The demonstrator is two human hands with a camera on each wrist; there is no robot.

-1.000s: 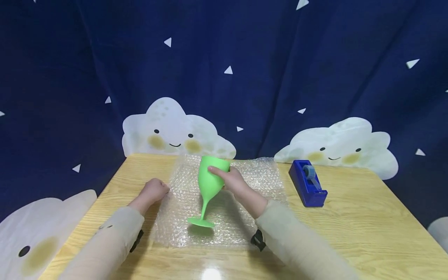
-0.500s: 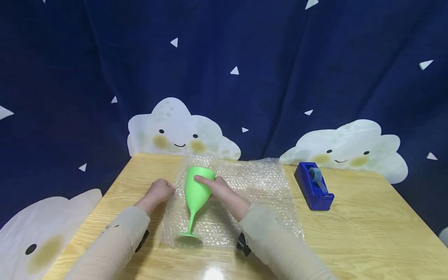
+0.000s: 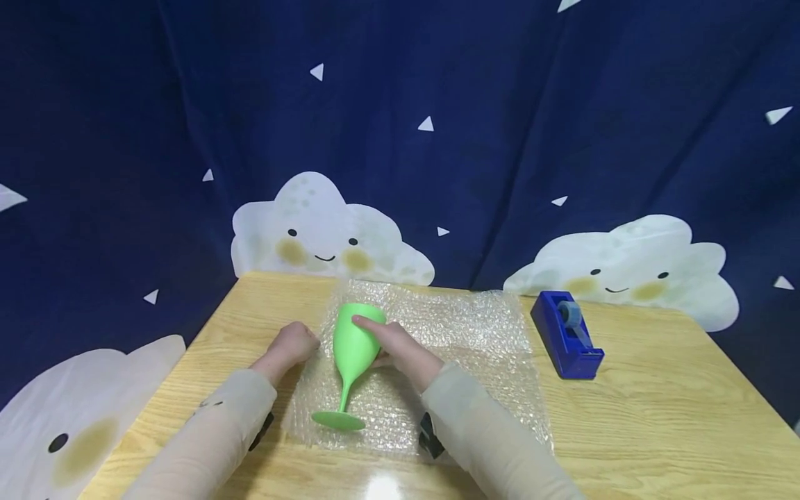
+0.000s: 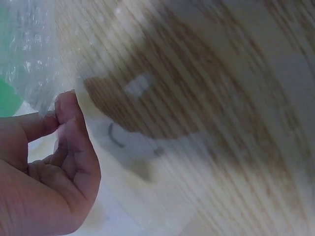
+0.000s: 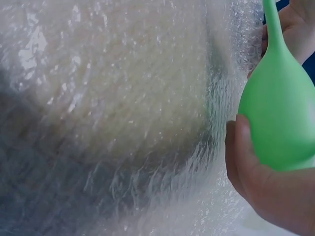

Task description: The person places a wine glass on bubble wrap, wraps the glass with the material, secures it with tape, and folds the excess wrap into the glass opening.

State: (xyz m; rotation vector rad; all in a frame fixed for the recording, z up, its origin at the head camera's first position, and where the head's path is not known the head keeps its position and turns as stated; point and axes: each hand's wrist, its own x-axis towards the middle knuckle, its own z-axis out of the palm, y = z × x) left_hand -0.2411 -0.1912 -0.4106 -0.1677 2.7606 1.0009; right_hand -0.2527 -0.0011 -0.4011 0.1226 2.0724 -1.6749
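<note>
A green wine glass (image 3: 354,347) leans over the bubble wrap (image 3: 462,326), its round foot towards the near edge and its rim facing away. My right hand (image 3: 406,351) grips its bowl, the thumb lying across the front; the right wrist view shows fingers curled about the glass (image 5: 280,108). At the left edge of the sheet is my left hand (image 3: 292,345). In the left wrist view its thumb and forefinger pinch the edge of the bubble wrap (image 4: 32,59).
A blue tape dispenser (image 3: 565,337) with a roll of clear tape stands to the right of the sheet on the wooden table (image 3: 662,389). Behind the table hangs a dark blue curtain (image 3: 375,139) with printed clouds.
My right hand has brought the wine glass left and nearer to me, towards the left part of the bubble wrap. My left hand keeps its place at the sheet's edge.
</note>
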